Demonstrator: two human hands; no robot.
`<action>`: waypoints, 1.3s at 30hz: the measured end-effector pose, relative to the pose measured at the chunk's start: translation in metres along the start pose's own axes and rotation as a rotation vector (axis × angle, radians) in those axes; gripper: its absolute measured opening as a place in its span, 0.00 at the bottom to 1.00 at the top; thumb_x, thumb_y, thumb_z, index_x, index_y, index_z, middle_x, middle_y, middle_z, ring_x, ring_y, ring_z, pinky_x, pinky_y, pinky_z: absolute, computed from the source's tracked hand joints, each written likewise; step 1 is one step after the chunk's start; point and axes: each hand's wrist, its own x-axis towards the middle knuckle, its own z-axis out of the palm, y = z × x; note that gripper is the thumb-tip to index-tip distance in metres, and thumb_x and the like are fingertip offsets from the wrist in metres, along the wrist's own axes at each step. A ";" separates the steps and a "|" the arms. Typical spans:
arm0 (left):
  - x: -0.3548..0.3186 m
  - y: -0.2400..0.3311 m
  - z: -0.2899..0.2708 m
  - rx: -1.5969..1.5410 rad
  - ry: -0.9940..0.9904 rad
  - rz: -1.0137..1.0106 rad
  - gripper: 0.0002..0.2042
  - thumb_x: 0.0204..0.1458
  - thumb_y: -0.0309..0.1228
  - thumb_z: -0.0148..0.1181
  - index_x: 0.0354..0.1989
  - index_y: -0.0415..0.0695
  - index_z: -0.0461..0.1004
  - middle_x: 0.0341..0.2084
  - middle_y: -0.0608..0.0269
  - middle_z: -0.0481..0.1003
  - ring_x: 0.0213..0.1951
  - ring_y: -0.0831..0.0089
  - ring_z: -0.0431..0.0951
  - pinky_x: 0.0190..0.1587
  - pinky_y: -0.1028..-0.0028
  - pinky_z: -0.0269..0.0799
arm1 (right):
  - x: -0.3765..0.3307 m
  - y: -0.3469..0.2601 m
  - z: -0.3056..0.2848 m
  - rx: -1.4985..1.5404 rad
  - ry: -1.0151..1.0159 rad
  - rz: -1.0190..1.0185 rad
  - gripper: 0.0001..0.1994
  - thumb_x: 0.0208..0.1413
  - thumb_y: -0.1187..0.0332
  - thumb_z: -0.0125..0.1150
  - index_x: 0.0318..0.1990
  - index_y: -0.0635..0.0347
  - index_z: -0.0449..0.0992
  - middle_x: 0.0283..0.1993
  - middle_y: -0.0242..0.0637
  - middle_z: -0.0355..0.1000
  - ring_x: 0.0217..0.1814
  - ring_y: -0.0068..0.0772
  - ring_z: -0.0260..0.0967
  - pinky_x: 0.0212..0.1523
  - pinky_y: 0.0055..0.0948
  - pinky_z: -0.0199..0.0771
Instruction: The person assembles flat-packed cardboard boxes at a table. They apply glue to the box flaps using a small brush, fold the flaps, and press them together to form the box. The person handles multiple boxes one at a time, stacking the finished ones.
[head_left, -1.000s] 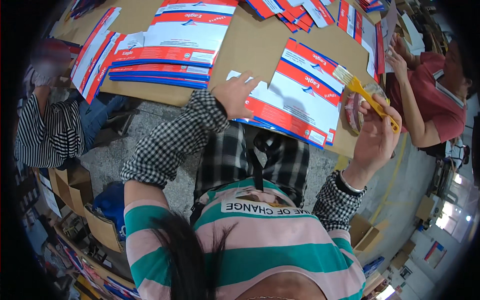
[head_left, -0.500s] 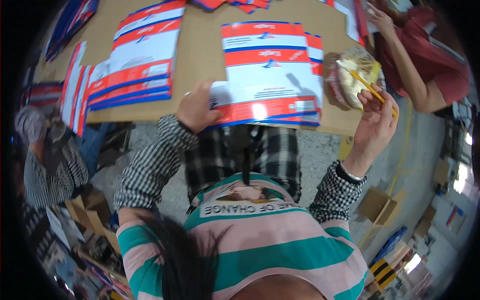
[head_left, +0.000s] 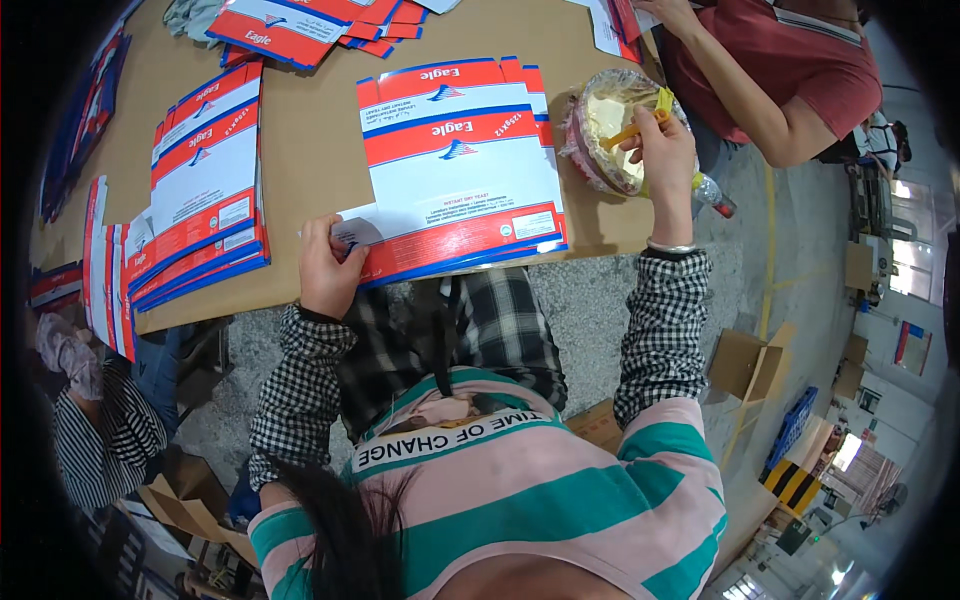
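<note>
We look down at a brown table (head_left: 300,170) with flat cardboard boxes on it. The boxes are red, white and blue and not folded up yet.

Our left hand (head_left: 328,268) is at the near edge of the table. Its fingers are curled shut on the white corner flap of the flat box in the middle (head_left: 455,170). That box lies on top of a small stack right in front of us, and its near edge sits just at the table edge.

Our right hand (head_left: 662,150) is up by the right side of the table. Its fingers are closed around the handle of a yellow brush (head_left: 640,120). The brush end pokes into a round bowl of pale glue (head_left: 612,128), and the bowl has clear plastic wrapped around it. The bowl sits just beside the middle box, on its right.

Another stack of flat boxes (head_left: 205,190) lies to the left, well apart from our hands. More boxes (head_left: 300,25) lie at the far side.

A person in a red shirt (head_left: 790,70) sits at the right corner. A person in a striped top (head_left: 110,430) is low on the left.
</note>
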 end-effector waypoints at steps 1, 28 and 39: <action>-0.001 0.000 0.000 -0.017 0.011 0.000 0.17 0.39 0.18 0.64 0.38 0.37 0.65 0.31 0.62 0.63 0.27 0.74 0.68 0.30 0.76 0.69 | 0.002 0.000 -0.001 0.012 -0.023 0.029 0.12 0.57 0.66 0.56 0.34 0.69 0.73 0.25 0.37 0.72 0.20 0.21 0.69 0.17 0.18 0.64; -0.002 -0.015 0.016 -0.388 0.313 -0.040 0.05 0.46 0.23 0.58 0.29 0.36 0.70 0.28 0.62 0.69 0.24 0.77 0.70 0.27 0.78 0.67 | -0.121 -0.017 0.115 0.766 -0.457 0.137 0.09 0.63 0.69 0.46 0.39 0.68 0.69 0.38 0.48 0.72 0.32 0.35 0.72 0.36 0.31 0.75; -0.015 -0.014 0.016 -0.408 0.342 0.021 0.07 0.43 0.18 0.51 0.33 0.34 0.70 0.36 0.57 0.70 0.31 0.74 0.69 0.34 0.78 0.65 | -0.133 0.003 0.160 0.736 -0.518 0.243 0.09 0.62 0.70 0.45 0.39 0.68 0.68 0.38 0.48 0.72 0.34 0.34 0.73 0.38 0.29 0.75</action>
